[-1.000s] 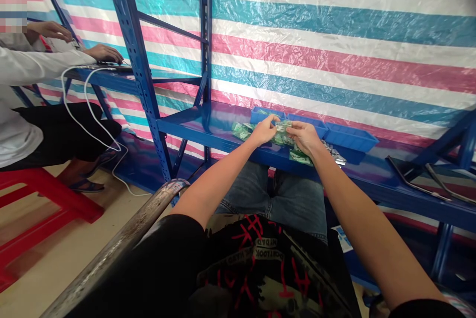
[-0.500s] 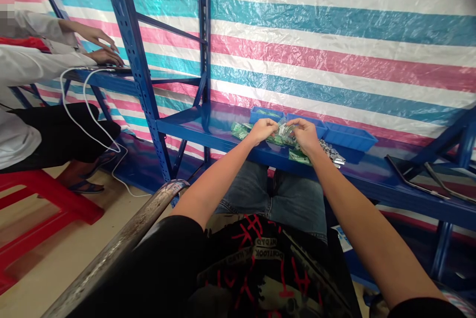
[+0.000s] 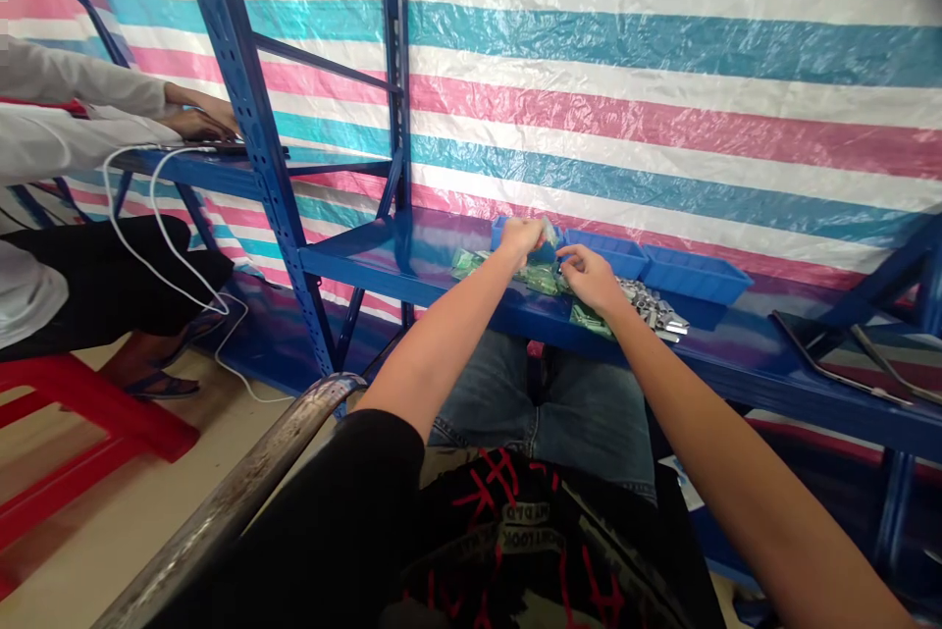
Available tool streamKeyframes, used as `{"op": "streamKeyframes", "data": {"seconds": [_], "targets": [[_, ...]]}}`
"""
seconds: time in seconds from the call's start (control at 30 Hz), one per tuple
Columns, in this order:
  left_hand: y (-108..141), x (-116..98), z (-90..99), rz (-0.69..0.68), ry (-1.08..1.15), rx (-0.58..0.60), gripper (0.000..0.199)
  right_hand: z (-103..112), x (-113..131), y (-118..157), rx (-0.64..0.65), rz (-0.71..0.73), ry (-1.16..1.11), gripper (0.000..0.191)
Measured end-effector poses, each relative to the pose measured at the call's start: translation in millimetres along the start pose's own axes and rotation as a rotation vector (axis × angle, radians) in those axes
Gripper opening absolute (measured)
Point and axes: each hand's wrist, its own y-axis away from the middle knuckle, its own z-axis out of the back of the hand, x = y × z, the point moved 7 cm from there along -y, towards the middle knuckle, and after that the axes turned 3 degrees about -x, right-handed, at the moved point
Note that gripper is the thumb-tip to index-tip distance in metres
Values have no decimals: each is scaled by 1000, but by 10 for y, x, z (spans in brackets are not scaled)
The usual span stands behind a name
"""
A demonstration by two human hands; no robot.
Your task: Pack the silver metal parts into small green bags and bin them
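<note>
My left hand [image 3: 521,238] is closed around a small clear, greenish plastic bag [image 3: 549,233], held at the left blue bin [image 3: 504,226]. What lies inside the bag is too small to make out. My right hand [image 3: 591,280] is a short way to the right, its fingers curled with the tips slightly apart and nothing plainly in them. Beneath and between the hands lie green-tinted plastic packets [image 3: 541,279]. A heap of small silvery metal pieces [image 3: 657,307] sits just right of my right hand, partly covered by it.
Two more blue bins, a middle one [image 3: 607,251] and a right one [image 3: 698,274], stand along the back of the blue shelf [image 3: 442,261]. A tablet-like dark panel [image 3: 824,354] rests at right. A metal tube [image 3: 294,433] runs by my left arm. Another person's hands [image 3: 206,119] work at left.
My hands were together at the bag over the packets. The left has carried it up and back toward the left bin; the right has come away from it and dropped slightly.
</note>
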Motion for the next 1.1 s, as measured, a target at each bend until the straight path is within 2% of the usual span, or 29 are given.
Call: {"op": "streamKeyframes", "data": {"seconds": [0.1,0.17,0.27,0.37,0.47,0.53,0.6,0.73,0.83,0.9,0.93,1.0,1.1], "targets": [[-160,-110,49,52,1,-75,11,14,-28,-2,-11,-14,14,30],[-172,-175,109,59,-26,-82,18,29,-29,-3,-23,-16,22,29],[-30,-264,175,-4,-109,-69,34,80,-2,-12,-76,-3,18,27],[276,-353,124,-156,-213,-36,30,192,29,-23,-191,4,-4,27],[694,-412,-69,-333,-299,89,22,315,22,-25,-300,-14,-25,26],[1047,-487,-292,-607,-526,270,22,379,-6,-22,-348,-31,-35,26],[1304,-479,-396,-717,-632,362,35,421,-50,-21,-380,-51,-45,27],[1579,-434,-419,-824,-768,449,47,444,-128,-28,-410,-87,-54,29],[1807,-360,-444,-1063,-935,634,44,434,-123,-31,-416,-78,-39,28],[1885,-318,-406,-1183,-1022,691,31,426,-86,-25,-412,-47,-17,27],[1872,-322,-367,-1186,-1026,675,25,421,-59,-19,-407,-25,-1,27],[1751,-368,-261,-1071,-947,594,19,410,13,0,-393,32,38,26],[1456,-400,-39,-721,-714,394,13,370,168,38,-351,154,110,21]]}}
